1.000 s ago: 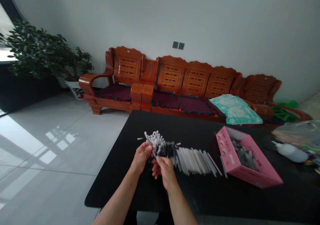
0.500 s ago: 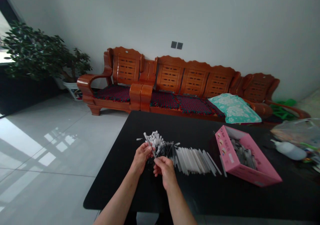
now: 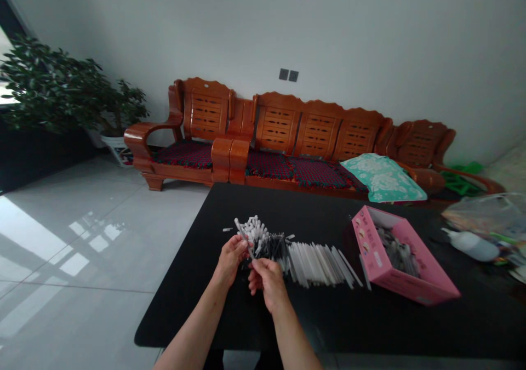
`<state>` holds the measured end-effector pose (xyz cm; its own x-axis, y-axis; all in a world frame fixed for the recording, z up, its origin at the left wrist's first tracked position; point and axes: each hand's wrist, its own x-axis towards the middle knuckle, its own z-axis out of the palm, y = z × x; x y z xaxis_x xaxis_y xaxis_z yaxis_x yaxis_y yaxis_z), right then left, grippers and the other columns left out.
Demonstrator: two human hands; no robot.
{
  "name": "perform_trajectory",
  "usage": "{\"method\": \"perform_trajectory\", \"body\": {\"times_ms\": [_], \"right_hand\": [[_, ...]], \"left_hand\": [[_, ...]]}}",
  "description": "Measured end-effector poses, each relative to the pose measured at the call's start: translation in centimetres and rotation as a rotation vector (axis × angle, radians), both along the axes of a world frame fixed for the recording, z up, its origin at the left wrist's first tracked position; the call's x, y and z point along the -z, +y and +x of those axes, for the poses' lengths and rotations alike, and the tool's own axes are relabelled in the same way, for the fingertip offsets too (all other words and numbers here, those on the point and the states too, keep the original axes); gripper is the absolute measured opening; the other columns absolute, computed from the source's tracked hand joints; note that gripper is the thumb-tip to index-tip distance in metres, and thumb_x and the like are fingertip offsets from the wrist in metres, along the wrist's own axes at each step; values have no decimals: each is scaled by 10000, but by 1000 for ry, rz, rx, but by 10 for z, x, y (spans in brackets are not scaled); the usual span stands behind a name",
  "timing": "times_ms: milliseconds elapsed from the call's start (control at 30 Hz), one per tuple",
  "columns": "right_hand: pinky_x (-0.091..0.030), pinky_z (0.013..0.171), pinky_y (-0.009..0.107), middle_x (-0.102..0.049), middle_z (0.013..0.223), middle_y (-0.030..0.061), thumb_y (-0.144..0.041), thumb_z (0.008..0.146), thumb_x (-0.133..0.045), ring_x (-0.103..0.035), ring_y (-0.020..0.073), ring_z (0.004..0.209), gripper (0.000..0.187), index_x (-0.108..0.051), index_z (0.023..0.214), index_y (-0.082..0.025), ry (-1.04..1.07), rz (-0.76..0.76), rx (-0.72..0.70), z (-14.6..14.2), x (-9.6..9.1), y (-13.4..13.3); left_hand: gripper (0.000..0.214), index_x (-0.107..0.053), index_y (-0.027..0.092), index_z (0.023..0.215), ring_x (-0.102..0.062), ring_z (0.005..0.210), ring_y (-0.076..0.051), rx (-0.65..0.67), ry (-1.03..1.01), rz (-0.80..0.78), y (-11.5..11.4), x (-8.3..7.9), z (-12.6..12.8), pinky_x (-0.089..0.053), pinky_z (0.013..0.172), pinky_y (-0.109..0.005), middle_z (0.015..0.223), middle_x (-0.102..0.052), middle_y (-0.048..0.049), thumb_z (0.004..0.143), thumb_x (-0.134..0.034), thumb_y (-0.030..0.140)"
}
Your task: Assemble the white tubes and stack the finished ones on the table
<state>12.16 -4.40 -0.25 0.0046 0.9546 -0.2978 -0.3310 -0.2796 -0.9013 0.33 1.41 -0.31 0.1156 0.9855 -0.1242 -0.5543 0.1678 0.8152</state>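
Work at a black tabletop (image 3: 176,309), seen from the wearer's head. A single pen (image 3: 241,231) lies between the two hands, above the near side of the heaped parts, and slopes from far left down toward the right. The left hand (image 3: 231,256), thumb and fingertips drawn together, pinches it around the middle of its length; the right hand (image 3: 267,279) has thumb and forefinger closed at the lower end, its other fingers loosely curled beneath. Holding at two places probably steadies so slim a piece and lets one end be worked against the other.

Placement appears to follow kind and reach. White caps (image 3: 255,227) are heaped just beyond the left hand; dark rods (image 3: 276,246) lie beside them, toward the right; pale tubes (image 3: 318,263) lie side by side in a row, perhaps so that each may be lifted singly. The pink box (image 3: 431,282), farther right, contains many slender greyish pieces (image 3: 396,252), its walls presumably preventing them from rolling.

Appearance of the pen: narrow, straight and pale, whitish at its raised end and greyer toward the lower. Fingers cover part of the barrel; the tip cannot be made out.
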Motion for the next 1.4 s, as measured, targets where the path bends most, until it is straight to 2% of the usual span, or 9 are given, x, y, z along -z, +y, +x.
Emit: {"method": "perform_trajectory", "body": {"times_ms": [167,267,367,567,667,833,967,1267,1400], "right_hand": [[-315,297,172,-597,499,-8,-500,721,-656,-501,98,339,372,-627,753,-130,-159,10,-40,16,6,-3],[-308,330,196,-576,482,-16,-477,759,-610,-480,101,343,327,-640,720,-153,-429,37,118,38,10,1],[-375,451,243,-606,507,14,-402,771,-618,-542,144,444,246,-661,657,-188,-808,139,242,53,11,6],[-392,618,291,-730,745,96,-344,831,-604,-658,222,708,178,-746,810,-239,-1251,214,182,41,3,17],[-403,636,292,-739,814,128,-364,864,-572,-664,229,739,233,-740,908,-208,-1241,237,185,32,0,19],[-354,417,214,-633,539,41,-549,897,-428,-557,131,421,474,-651,726,-166,-695,220,-6,18,-4,17],[-282,305,172,-585,471,-7,-538,833,-490,-489,103,312,420,-624,751,-148,-431,92,-115,11,-9,10],[-310,372,202,-555,453,-18,-386,802,-533,-476,102,353,293,-568,588,-189,-698,121,80,79,3,-14],[-349,485,256,-586,484,28,-371,826,-492,-533,153,462,324,-572,557,-209,-1055,175,242,97,8,-13]], "left_hand": [[368,-641,119,909,-626,602,-110,-181,-45,-58,13,4,-13,-501,551,-199,758,-704,-47,617,-821,251],[305,-639,112,912,-619,574,-90,-271,-49,-110,20,6,-25,-513,552,-186,758,-714,-59,652,-786,173],[248,-635,107,910,-623,567,-90,-284,-47,-137,21,8,-28,-523,549,-186,761,-715,-71,691,-750,128],[311,-636,109,909,-637,582,-106,-229,-28,-147,14,11,-15,-535,563,-212,774,-711,-70,653,-798,179],[396,-648,110,923,-652,615,-126,-164,-21,-95,10,8,-9,-539,585,-233,782,-712,-67,610,-836,262],[413,-658,109,918,-656,644,-141,-48,-6,-21,2,-2,0,-527,598,-239,778,-710,-66,608,-842,310],[377,-664,110,914,-652,638,-136,-56,-23,-11,5,-2,-1,-520,581,-226,784,-707,-60,626,-832,288],[132,-639,124,867,-648,586,-101,-485,-85,-136,37,4,-54,-541,586,-206,749,-699,-54,758,-682,63],[160,-639,117,885,-649,588,-102,-435,-65,-137,34,5,-49,-539,588,-207,765,-710,-67,745,-702,70]]}}
